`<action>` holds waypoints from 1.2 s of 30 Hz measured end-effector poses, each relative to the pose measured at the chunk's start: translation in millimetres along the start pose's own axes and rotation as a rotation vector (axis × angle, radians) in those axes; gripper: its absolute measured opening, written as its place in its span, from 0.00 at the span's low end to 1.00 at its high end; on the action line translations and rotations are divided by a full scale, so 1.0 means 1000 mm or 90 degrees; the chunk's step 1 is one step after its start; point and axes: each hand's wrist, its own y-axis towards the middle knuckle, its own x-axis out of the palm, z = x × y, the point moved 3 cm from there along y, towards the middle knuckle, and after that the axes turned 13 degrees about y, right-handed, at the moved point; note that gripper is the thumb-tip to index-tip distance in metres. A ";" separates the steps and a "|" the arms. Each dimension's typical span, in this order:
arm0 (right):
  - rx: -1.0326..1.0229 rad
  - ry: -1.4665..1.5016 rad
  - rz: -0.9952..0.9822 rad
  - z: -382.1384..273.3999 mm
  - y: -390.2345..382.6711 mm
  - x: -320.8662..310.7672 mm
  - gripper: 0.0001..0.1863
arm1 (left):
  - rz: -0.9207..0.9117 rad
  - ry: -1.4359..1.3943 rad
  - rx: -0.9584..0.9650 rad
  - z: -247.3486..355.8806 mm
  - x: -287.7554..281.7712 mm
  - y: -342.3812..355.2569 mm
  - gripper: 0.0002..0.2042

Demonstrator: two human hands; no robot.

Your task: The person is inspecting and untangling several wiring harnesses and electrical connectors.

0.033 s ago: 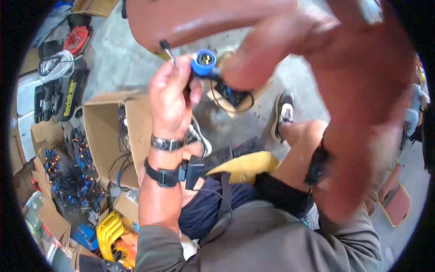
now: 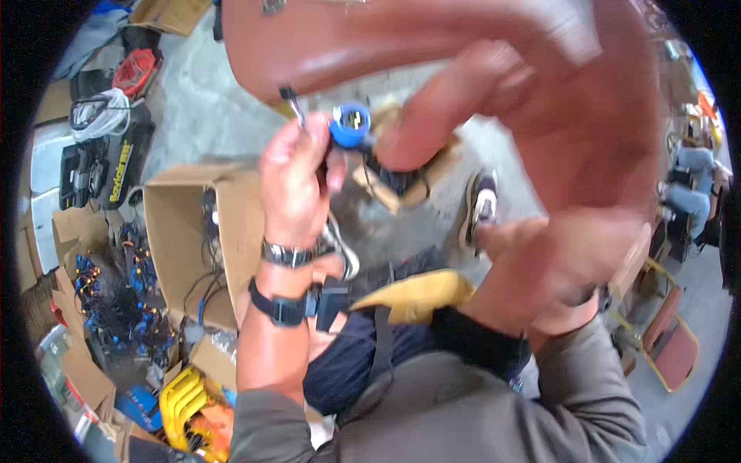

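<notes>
1. Right hand (image 2: 486,85), large and blurred: I cannot tell how far its grip is closed.
2. Left hand (image 2: 297,174): grip pinched closed on thin pale wires (image 2: 298,112) ending in a small black plug (image 2: 288,92).
3. Round, hollow blue connector (image 2: 350,127): just right of the left fingertips, between both hands.
4. Open brown cardboard box (image 2: 176,258): farther down, left of the left forearm.

"What's to your left?"
"A coiled white cable (image 2: 110,114); a round red object (image 2: 136,71) just beyond; arched yellow plastic pieces (image 2: 179,401) nearer you."
"And your right?"
"A red-padded, yellow-framed chair (image 2: 674,356)."
</notes>
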 end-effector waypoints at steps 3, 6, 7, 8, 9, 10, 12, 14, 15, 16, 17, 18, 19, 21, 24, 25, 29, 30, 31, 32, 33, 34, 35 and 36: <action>0.074 -0.144 0.033 0.034 0.006 -0.014 0.33 | 0.041 0.006 -0.058 -0.002 -0.005 0.004 0.12; 0.208 -0.305 0.048 0.085 -0.004 -0.033 0.29 | 0.046 0.040 -0.079 -0.005 0.000 0.002 0.12; 0.235 -0.355 -0.024 0.096 -0.009 -0.036 0.25 | 0.061 0.035 -0.095 -0.006 0.001 0.000 0.12; 0.088 -0.355 -0.064 0.104 -0.010 -0.035 0.18 | 0.064 0.030 -0.106 -0.007 0.002 0.001 0.12; 0.175 -0.281 -0.018 0.114 -0.019 -0.035 0.13 | 0.055 0.037 -0.086 -0.006 0.005 0.001 0.12; 0.297 -0.275 -0.004 0.123 -0.025 -0.038 0.13 | 0.047 0.052 -0.068 -0.004 0.007 0.001 0.12; 0.275 -0.256 0.000 0.123 -0.028 -0.034 0.14 | 0.094 0.085 -0.070 0.000 0.007 0.002 0.12; 0.254 -0.308 -0.034 0.116 -0.032 -0.037 0.15 | 0.051 0.050 -0.047 0.002 0.012 0.002 0.11; 0.175 -0.299 -0.030 0.112 -0.032 -0.037 0.14 | 0.049 0.047 -0.062 0.002 0.013 0.001 0.11; 0.184 -0.299 -0.015 0.112 -0.032 -0.039 0.14 | 0.030 0.050 -0.043 0.003 0.013 0.002 0.11; 0.185 -0.289 -0.003 0.112 -0.034 -0.040 0.13 | 0.023 0.058 -0.043 0.002 0.014 0.000 0.10; 0.191 -0.274 0.002 0.115 -0.036 -0.040 0.13 | 0.035 0.076 -0.067 0.000 0.013 -0.002 0.09; 0.206 -0.262 0.020 0.118 -0.035 -0.040 0.12 | 0.032 0.096 -0.060 0.000 0.013 -0.004 0.10; 0.193 -0.220 0.032 0.118 -0.040 -0.040 0.12 | 0.011 0.094 -0.057 0.000 0.014 -0.008 0.11; 0.305 -0.124 0.093 0.117 -0.044 -0.038 0.12 | 0.007 0.064 -0.023 0.004 0.017 -0.011 0.13; 0.320 -0.102 0.087 0.116 -0.041 -0.040 0.13 | 0.015 0.079 -0.028 0.006 0.016 -0.009 0.13; 0.338 -0.142 0.069 0.107 -0.044 -0.037 0.15 | -0.002 0.047 -0.019 0.009 0.017 -0.012 0.13; 0.342 -0.109 0.085 0.108 -0.046 -0.035 0.15 | -0.005 0.052 -0.025 0.008 0.017 -0.014 0.13; 0.341 -0.080 0.099 0.109 -0.046 -0.036 0.15 | -0.009 0.051 -0.019 0.007 0.018 -0.013 0.12; 0.341 -0.047 0.117 0.110 -0.045 -0.036 0.16 | -0.011 0.049 -0.014 0.006 0.019 -0.011 0.12; 0.323 -0.044 0.125 0.112 -0.044 -0.036 0.20 | -0.011 0.031 -0.007 0.005 0.020 -0.011 0.10; 0.277 -0.039 0.114 0.112 -0.044 -0.034 0.21 | -0.005 0.028 -0.012 0.003 0.020 -0.011 0.10; 0.255 -0.039 0.121 0.112 -0.044 -0.034 0.22 | 0.000 0.024 -0.014 0.001 0.020 -0.010 0.09; 0.232 -0.041 0.125 0.111 -0.044 -0.035 0.23 | 0.003 0.017 -0.009 0.000 0.020 -0.009 0.09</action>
